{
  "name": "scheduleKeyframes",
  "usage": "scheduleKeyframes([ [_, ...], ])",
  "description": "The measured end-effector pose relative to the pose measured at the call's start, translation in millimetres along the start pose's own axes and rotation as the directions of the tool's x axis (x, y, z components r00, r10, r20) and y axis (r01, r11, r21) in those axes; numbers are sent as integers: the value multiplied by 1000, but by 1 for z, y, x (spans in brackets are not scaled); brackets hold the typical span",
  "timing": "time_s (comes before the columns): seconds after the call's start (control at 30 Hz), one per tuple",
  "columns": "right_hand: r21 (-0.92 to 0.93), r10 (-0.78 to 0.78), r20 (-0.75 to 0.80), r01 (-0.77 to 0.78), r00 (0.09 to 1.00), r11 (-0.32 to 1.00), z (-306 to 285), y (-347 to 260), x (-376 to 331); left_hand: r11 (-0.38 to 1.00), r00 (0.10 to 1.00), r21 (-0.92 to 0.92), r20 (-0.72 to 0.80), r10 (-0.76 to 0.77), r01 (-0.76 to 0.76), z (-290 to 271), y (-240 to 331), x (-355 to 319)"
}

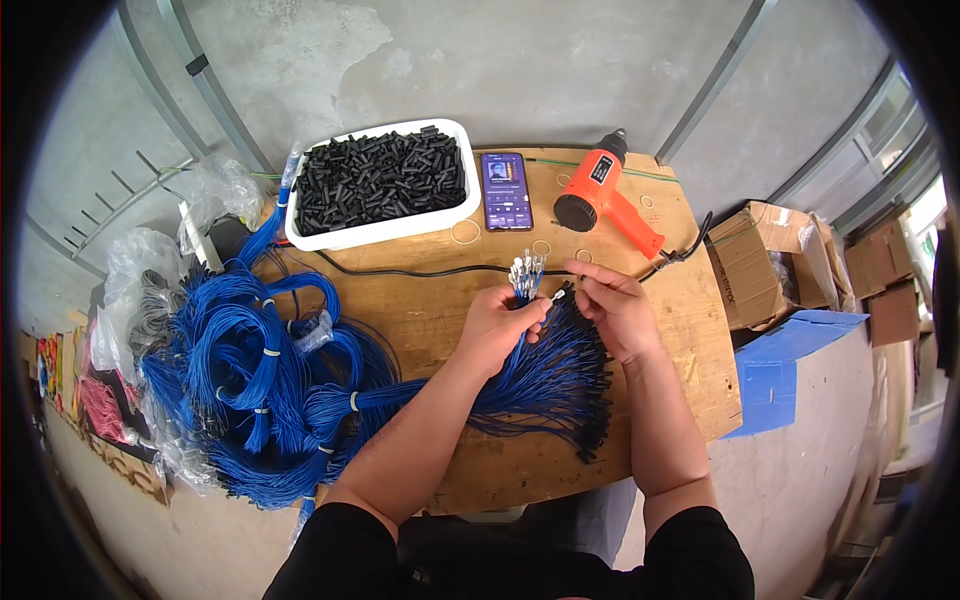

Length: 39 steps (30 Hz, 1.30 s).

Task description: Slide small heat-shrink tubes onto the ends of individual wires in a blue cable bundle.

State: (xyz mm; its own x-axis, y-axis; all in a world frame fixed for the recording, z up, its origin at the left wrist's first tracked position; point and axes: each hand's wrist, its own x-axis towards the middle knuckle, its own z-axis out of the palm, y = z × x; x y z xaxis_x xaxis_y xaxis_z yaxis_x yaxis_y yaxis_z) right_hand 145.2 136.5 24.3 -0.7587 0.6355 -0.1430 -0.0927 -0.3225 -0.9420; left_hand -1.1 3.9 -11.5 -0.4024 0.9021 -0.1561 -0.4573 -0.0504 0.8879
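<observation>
My left hand (505, 322) is closed around a bunch of thin blue wires whose metal terminals (526, 272) stick up above the fingers. One terminal (558, 295) leans away to the right of the bunch. Close beside it, my right hand (618, 308) has its index finger reaching left and the other fingers curled; whatever they pinch is too small to make out. Below both hands the blue wires (530, 385) fan out across the table, with black sleeves (592, 425) on their right-hand ends.
Coiled blue wire bundles (265, 370) cover the table's left side. Behind stand a white tub (470, 200) of short black tubes, a phone (506, 192) and an orange heat gun (605, 195). A black cord (420, 271) crosses the wooden table (480, 485). Cardboard boxes (750, 270) sit at right.
</observation>
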Motion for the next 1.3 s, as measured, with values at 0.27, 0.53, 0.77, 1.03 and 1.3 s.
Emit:
scheduleKeyframes([
  [0.27, -80, -24, -38, 21, 999, 997, -1, 1, 0, 1000, 1000, -21, -13, 8, -9, 0, 0, 0],
  [0.53, -90, -25, -11, 24, 1000, 996, 6, -2, -3, 1000, 1000, -24, -24, 9, -10, 1, 4, -1],
  [0.77, -124, -63, 2, 63, 998, 990, 7, 0, -4, 1000, 1000, -9, -8, 21, -21, 0, 0, 1],
  [1.03, -152, -136, 26, 138, 990, 979, 5, 2, -3, 1000, 999, 4, 39, 2, -2, -1, 3, -1],
  [1.3, -148, -100, 20, 102, 995, 984, 2, 3, -2, 1000, 999, 6, 31, 18, -18, 1, 5, -3],
])
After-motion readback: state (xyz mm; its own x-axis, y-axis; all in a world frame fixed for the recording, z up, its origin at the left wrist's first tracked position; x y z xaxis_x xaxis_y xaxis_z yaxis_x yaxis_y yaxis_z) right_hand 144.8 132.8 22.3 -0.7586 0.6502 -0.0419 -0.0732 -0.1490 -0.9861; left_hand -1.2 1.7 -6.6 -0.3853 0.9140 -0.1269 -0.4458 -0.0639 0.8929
